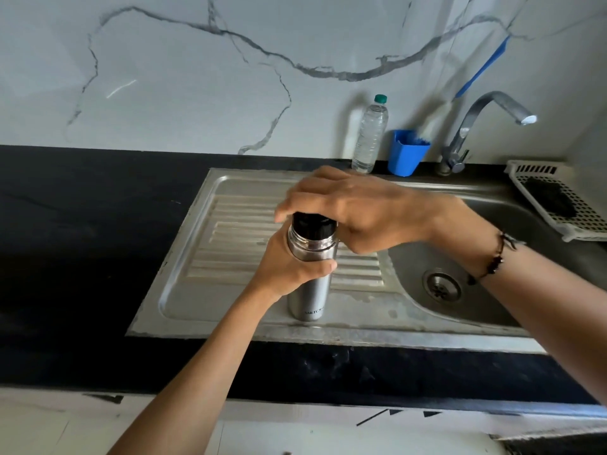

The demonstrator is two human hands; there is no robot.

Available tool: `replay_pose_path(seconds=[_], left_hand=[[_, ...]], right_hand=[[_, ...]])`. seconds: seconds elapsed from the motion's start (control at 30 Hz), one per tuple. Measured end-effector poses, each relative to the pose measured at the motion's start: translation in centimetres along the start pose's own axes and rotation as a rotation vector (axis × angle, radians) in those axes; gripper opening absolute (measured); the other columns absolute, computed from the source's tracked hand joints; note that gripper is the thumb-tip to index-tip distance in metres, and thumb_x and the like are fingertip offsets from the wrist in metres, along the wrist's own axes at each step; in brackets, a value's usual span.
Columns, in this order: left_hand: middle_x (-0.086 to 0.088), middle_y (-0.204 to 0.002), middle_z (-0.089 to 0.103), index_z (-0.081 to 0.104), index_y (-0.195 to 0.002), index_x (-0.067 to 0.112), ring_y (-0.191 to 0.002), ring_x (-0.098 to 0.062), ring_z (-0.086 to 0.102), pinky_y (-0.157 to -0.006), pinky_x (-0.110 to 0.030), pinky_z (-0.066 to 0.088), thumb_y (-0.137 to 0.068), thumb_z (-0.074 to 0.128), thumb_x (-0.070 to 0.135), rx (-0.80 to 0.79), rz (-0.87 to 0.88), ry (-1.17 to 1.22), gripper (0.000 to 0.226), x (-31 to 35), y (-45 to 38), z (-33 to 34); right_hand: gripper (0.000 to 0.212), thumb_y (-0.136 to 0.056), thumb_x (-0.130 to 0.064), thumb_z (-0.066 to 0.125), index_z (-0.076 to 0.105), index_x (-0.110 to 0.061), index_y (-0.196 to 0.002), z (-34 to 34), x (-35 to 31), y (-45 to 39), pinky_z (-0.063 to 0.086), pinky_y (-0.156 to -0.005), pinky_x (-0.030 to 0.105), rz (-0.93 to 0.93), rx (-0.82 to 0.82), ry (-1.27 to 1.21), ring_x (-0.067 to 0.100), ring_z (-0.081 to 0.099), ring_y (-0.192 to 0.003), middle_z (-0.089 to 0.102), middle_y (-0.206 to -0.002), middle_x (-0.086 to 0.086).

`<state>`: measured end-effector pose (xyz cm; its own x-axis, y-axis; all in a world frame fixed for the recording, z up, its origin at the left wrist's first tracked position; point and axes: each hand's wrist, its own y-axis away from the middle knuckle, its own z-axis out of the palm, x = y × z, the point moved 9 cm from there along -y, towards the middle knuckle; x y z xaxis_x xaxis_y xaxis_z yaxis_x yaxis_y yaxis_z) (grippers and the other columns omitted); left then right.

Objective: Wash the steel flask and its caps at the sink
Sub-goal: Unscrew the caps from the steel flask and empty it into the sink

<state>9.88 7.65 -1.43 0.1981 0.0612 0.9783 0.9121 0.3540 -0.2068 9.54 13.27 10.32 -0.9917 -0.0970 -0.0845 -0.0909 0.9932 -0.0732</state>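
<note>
A steel flask point(310, 290) stands upright on the ribbed drainboard point(236, 224) of the steel sink. My left hand point(289, 267) grips its upper body from the left, thumb across the front. A black inner cap point(312, 226) sits on the flask's neck. My right hand point(348, 208) comes down over the cap from the right, fingers curled round its top. The outer cap is not in view.
The sink bowl point(492, 300) with its drain lies to the right under a curved tap point(476, 126). A clear plastic bottle point(369, 136) and a blue cup point(405, 152) stand at the back. A white rack point(588, 224) with a dark scrubber sits far right. Black countertop point(82, 224) spreads left.
</note>
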Motion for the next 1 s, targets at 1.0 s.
replay_pose_path(seconds=[1.0], left_hand=[[0.01,-0.085,0.07,0.06,-0.097,0.012,-0.084,-0.008,0.066,-0.074,-0.021,0.049,-0.049,0.079,0.024,-0.007,-0.012,-0.031,0.053,0.0,0.4,0.0]], right_hand=[[0.054,-0.083,-0.062,0.048,0.048,-0.026,-0.123,0.0,0.8,-1.1,0.043,-0.07,0.033,0.319,-0.12,0.178,0.022,0.055,-0.094,0.053,-0.11,-0.001]])
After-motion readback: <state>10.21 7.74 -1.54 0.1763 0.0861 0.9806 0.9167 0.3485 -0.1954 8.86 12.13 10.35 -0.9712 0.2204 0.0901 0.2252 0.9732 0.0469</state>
